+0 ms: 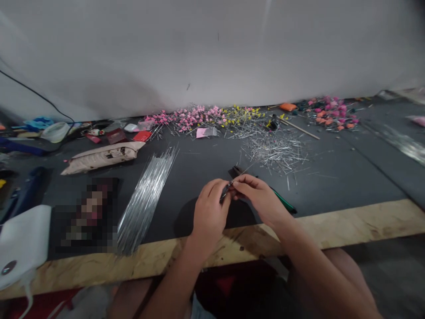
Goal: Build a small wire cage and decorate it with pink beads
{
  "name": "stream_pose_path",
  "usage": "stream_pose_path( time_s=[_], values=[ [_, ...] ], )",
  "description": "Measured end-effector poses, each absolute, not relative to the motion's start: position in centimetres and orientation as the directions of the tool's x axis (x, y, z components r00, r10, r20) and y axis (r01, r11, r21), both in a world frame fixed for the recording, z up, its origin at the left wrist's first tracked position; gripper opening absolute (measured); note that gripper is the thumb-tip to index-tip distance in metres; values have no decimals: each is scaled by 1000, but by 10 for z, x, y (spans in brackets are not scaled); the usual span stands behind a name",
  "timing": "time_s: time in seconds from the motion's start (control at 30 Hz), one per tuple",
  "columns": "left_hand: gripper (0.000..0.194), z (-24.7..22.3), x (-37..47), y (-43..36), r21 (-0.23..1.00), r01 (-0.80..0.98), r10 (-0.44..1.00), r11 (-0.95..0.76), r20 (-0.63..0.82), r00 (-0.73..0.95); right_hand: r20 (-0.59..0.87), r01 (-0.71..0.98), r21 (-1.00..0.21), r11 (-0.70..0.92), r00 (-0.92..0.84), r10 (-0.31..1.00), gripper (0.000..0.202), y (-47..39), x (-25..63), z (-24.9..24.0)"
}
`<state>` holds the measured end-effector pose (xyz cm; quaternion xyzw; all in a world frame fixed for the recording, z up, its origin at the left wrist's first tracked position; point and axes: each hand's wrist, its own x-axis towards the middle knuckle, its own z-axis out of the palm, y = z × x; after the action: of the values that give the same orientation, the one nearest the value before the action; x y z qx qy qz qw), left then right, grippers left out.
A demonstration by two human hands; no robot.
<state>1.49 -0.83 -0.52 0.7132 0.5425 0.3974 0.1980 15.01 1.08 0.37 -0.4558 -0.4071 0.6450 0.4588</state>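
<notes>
My left hand (210,207) and my right hand (259,195) meet above the front of the dark table, fingertips pinched together. Between them is a thin wire (245,169), whose free end sticks out up and to the right. A small dark bit at the fingertips is too small to make out. Under and behind my right hand lies a pair of pliers with a green handle (284,201), partly hidden by that hand. Just beyond it spreads a loose heap of short silver wires (277,150). Left of my hands is a bundle of long straight wires (148,197).
Wire stems with pink heads (199,116), yellow heads (245,114) and mixed pink and orange heads (334,110) lie along the wall. A wrapped package (102,157), a blurred-out flat object (91,212) and a white device with a cable (25,241) are at left. A wooden strip (365,221) edges the table.
</notes>
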Motion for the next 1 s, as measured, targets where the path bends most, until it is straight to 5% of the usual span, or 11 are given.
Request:
stream_pose_path(
  time_s=[0.37,0.73,1.0],
  values=[
    [19,-3,16,-11,838,457,935,-298,352,-36,-279,-337,-874,-349,-238,930,11,12,152,3],
    [20,-7,12,-8,758,593,943,-271,333,6,-270,-247,-910,-333,-257,928,14,13,153,-3],
    [17,3,13,-7,823,551,988,-134,156,8,-169,-93,-976,-197,-249,954,11,13,153,-3]
  ],
)
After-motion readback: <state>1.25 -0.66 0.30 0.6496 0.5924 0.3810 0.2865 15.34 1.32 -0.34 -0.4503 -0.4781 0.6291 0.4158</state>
